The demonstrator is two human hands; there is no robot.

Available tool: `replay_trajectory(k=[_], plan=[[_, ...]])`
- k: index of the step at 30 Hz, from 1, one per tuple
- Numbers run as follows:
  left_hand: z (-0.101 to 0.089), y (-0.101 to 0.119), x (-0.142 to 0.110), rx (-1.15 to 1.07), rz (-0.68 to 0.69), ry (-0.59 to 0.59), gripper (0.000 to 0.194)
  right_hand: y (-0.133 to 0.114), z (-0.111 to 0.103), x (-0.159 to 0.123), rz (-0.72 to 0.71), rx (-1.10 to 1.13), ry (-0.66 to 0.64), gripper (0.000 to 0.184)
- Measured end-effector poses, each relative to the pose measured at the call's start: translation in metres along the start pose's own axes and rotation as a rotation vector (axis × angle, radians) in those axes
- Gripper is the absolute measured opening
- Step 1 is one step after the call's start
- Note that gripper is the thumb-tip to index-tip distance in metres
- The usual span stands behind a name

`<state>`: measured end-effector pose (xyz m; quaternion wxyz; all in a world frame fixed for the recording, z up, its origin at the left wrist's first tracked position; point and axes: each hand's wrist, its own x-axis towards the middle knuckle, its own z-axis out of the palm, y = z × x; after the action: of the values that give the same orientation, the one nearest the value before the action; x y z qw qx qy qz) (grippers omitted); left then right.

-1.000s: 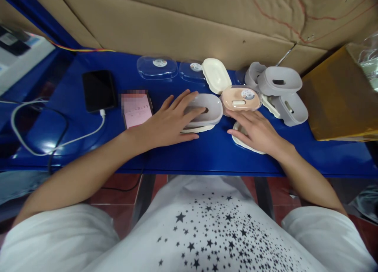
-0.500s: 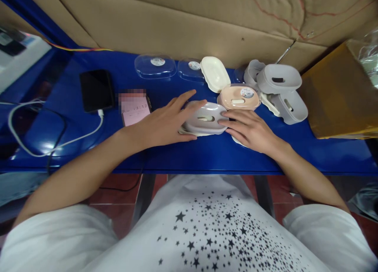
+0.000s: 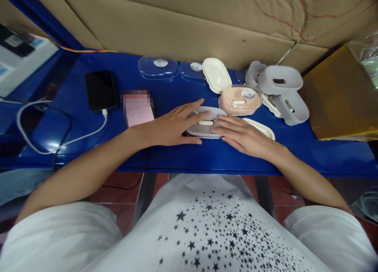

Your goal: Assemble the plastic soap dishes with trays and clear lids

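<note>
A grey oval soap box [image 3: 195, 131] with a pale bar in its central slot lies flat in front of me. My left hand [image 3: 174, 126] spans its left end, fingers spread across the top and thumb at the near edge. My right hand [image 3: 245, 134] holds the right end, with fingers lying over the top beside the slot. Part of the box is hidden under both hands. Just right of it rests a cream oval tray [image 3: 262, 128], partly behind my right hand. A peach soap box [image 3: 228, 100] under a clear lid sits beyond the right hand.
Clear lids [image 3: 158, 69] and another cream tray [image 3: 217, 75] lie along the back. Grey soap-box parts [image 3: 280, 77] are piled at right, beside a cardboard box [image 3: 339, 102]. On the left are a black phone [image 3: 100, 90], its white cable [image 3: 63, 146] and a pink-screened phone [image 3: 140, 116].
The grey piece now sits lower and flatter, and the pale bar fills its slot. My right fingers have slid left over its top, and more of the cream tray at right shows.
</note>
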<state>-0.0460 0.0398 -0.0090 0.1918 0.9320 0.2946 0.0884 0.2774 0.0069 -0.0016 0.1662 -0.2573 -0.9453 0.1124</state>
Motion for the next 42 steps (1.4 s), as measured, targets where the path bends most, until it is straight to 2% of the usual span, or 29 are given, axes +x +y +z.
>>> replay_trajectory(k=[3, 5, 7, 10, 12, 14, 16, 19, 23, 26, 28, 31, 34, 36, 39, 42], plan=[[-0.015, -0.010, 0.002, -0.032, -0.082, 0.071, 0.078, -0.004, -0.001, 0.002, -0.008, -0.030, -0.001, 0.042], [-0.025, -0.030, 0.004, 0.020, -0.203, 0.215, 0.073, -0.006, 0.000, 0.001, -0.027, -0.048, -0.008, 0.042], [-0.033, -0.061, 0.004, 0.097, -0.371, 0.333, 0.076, -0.008, 0.000, 0.000, -0.044, -0.053, -0.020, 0.043], [-0.039, -0.102, 0.000, 0.106, -0.550, 0.361, 0.082, -0.008, 0.001, -0.001, -0.049, -0.059, -0.040, 0.047], [-0.040, -0.113, -0.002, 0.116, -0.557, 0.356, 0.083, -0.006, 0.001, -0.002, -0.037, -0.063, -0.043, 0.048], [-0.041, -0.108, -0.002, 0.137, -0.507, 0.343, 0.083, -0.003, 0.000, -0.002, -0.024, -0.066, -0.035, 0.048], [-0.040, -0.093, 0.001, 0.127, -0.471, 0.325, 0.084, 0.000, -0.001, -0.003, -0.016, -0.068, -0.022, 0.047], [-0.037, -0.074, 0.005, 0.053, -0.489, 0.314, 0.082, 0.002, -0.002, -0.003, -0.012, -0.069, -0.007, 0.044], [-0.029, -0.071, 0.010, 0.024, -0.519, 0.331, 0.079, 0.003, 0.000, -0.003, -0.015, -0.055, 0.005, 0.044], [-0.027, -0.069, 0.011, 0.022, -0.493, 0.361, 0.078, 0.003, 0.001, -0.003, -0.017, -0.033, 0.010, 0.047], [-0.029, -0.060, 0.011, 0.014, -0.414, 0.388, 0.075, 0.003, 0.000, -0.003, -0.016, -0.028, 0.017, 0.051], [-0.034, -0.037, 0.009, -0.020, -0.197, 0.404, 0.067, 0.001, -0.006, -0.003, 0.014, -0.029, 0.058, 0.067], [-0.030, -0.013, 0.009, -0.080, 0.051, 0.354, 0.063, -0.002, -0.014, -0.003, 0.051, -0.049, 0.113, 0.087], [-0.022, -0.003, 0.010, -0.141, 0.168, 0.287, 0.068, -0.002, -0.015, -0.003, 0.050, -0.062, 0.096, 0.095], [-0.012, 0.004, 0.012, -0.223, 0.215, 0.163, 0.077, 0.002, -0.011, -0.003, 0.017, -0.072, 0.033, 0.091], [-0.009, 0.001, 0.010, -0.226, 0.168, 0.085, 0.078, 0.006, -0.006, -0.003, -0.014, -0.096, 0.056, 0.078]])
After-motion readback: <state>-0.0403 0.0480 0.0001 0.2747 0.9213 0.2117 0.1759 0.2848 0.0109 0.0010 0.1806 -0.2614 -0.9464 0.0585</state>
